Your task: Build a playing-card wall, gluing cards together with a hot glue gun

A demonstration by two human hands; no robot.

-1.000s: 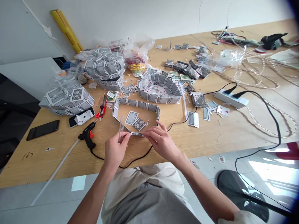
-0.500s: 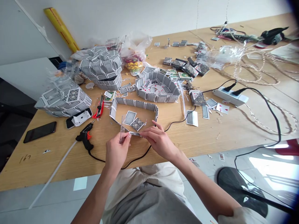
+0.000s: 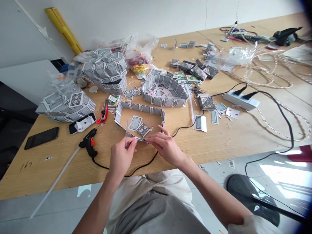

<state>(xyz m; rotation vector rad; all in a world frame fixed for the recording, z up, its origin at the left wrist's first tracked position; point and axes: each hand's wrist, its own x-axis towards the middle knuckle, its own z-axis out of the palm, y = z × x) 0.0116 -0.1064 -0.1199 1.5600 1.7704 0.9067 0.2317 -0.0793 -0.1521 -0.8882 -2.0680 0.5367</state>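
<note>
A band of folded playing cards (image 3: pixel 143 107) stands on edge as a loop near the table's front, with two cards (image 3: pixel 143 129) lying inside it. At the loop's near side, my left hand (image 3: pixel 122 154) pinches the wall between thumb and fingers, and a clear plastic strip (image 3: pixel 127 131) rises from the same hand. Just to the right, my right hand (image 3: pixel 167 144) grips the near wall by its corner, its fingertips close to my left thumb. Behind the loop is a larger card basket (image 3: pixel 164 102) with loose cards inside.
A glue gun (image 3: pixel 88 143) and its cord lie left of my hands, near a red cutter (image 3: pixel 103 112) and two phones (image 3: pixel 41 138). Finished card baskets (image 3: pixel 65 105) stand at the left. A power strip (image 3: pixel 240 100) sits at the right.
</note>
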